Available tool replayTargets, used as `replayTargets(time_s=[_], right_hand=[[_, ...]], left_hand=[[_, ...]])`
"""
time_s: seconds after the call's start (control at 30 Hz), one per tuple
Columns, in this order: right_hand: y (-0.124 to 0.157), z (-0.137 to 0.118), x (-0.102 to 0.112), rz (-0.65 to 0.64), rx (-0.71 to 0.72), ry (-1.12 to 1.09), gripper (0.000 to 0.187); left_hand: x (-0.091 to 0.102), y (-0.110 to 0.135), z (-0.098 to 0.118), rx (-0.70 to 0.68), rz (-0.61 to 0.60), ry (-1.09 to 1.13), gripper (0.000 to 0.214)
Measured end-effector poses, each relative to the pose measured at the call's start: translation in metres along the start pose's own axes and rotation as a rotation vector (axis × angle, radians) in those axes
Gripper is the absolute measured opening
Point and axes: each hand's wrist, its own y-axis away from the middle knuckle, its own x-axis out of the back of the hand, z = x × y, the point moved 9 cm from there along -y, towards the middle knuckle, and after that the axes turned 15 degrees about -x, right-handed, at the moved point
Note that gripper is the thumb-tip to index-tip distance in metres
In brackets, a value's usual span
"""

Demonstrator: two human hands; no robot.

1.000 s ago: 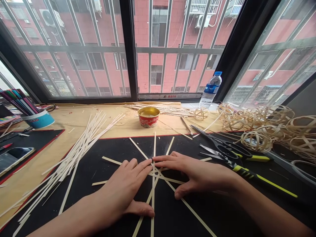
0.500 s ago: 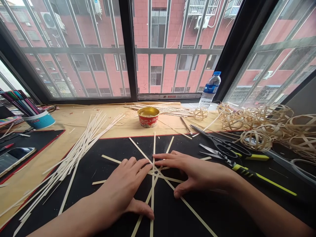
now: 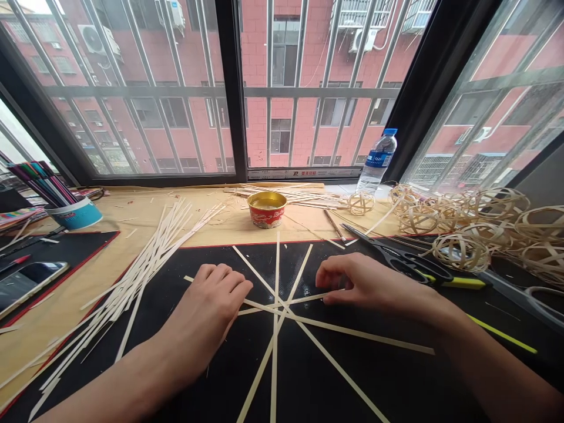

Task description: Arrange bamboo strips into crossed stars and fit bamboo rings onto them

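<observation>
Several flat pale bamboo strips [image 3: 339, 367] lie crossed in a star on a black mat [image 3: 326, 393], meeting near the middle. My left hand [image 3: 215, 305] is closed over the strips on the left of the crossing. Its fingers are curled and its thumb is hidden; a strip end [image 3: 188, 279] sticks out past the knuckles. My right hand [image 3: 352, 279] is on the right, with its fingers bent toward the thumb. It pinches the outer end of a near-level strip [image 3: 308, 298]. Another strip [image 3: 388, 339] slants out below this hand.
Loose strips [image 3: 136, 276] are heaped on the left. Beyond the mat stand a red and gold bowl [image 3: 267, 214] and a water bottle [image 3: 377, 161]. Scissors [image 3: 396, 258] and woven bamboo balls [image 3: 462, 252] lie right; a pen cup [image 3: 74, 212] and phone [image 3: 35, 285] are left.
Both hands have moved apart from the crossing, the left outward to the left, the right outward to the right. My fingers have curled in. One slanting strip now reaches farther right.
</observation>
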Motion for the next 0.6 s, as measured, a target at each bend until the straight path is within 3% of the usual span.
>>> replayTargets(time_s=[0.2, 0.6], right_hand=[[0.002, 0.01, -0.001, 0.036, -0.003, 0.255, 0.012], [-0.001, 0.008, -0.003, -0.01, 0.077, 0.17, 0.009]], left_hand=[[-0.017, 0.009, -0.017, 0.038, -0.179, 0.05, 0.026], [-0.016, 0.011, -0.04, 0.07, -0.202, 0.237, 0.022]])
